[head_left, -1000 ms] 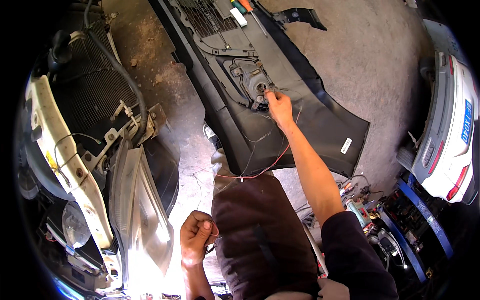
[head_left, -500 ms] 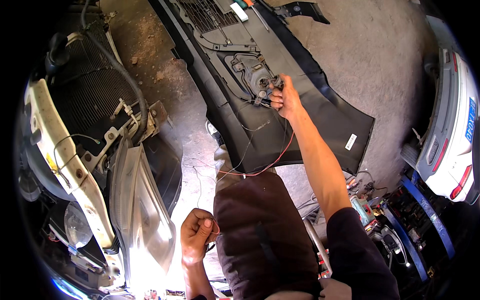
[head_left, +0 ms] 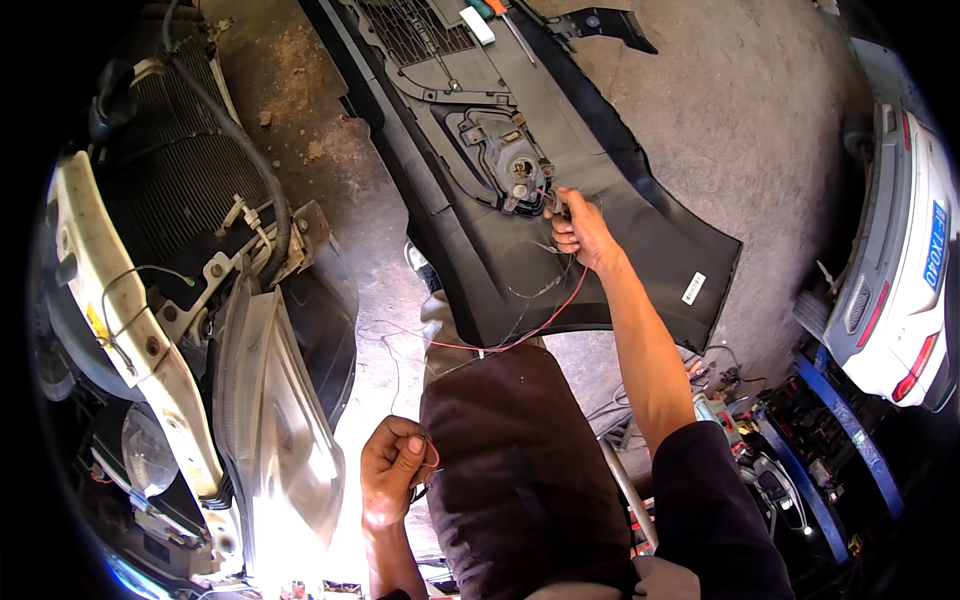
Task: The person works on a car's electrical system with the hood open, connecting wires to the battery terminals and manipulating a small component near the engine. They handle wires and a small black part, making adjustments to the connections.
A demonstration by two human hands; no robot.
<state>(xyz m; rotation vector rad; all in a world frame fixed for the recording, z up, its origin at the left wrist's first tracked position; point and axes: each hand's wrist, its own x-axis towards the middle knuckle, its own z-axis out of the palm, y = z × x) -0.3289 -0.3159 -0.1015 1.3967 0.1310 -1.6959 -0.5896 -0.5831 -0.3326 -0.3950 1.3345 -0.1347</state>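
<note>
A black car bumper [head_left: 640,240] lies with its inner side up in front of me. Set in it is a grey lamp housing [head_left: 493,140] with a round opening. My right hand [head_left: 582,232] is closed on a small dark plug [head_left: 556,203], just beside the near right corner of the housing. From that hand a thin red wire [head_left: 562,308] and dark wires run down over the bumper's near edge. Low on the left, beside my thigh, my left hand [head_left: 393,462] is closed round a looped red wire [head_left: 433,455]; the rest of what lies in its palm is hidden.
To the left stands a car's opened front with a radiator [head_left: 180,150], a pale beam [head_left: 130,320] and a headlight [head_left: 275,420]. A screwdriver [head_left: 515,35] and a white box [head_left: 478,26] rest on the bumper's far end. Tools and a white car [head_left: 905,290] are at right.
My right hand has drawn back from the lamp housing's round opening toward me with the dark plug, uncovering the opening. The wires below it hang slacker. My left hand keeps its place.
</note>
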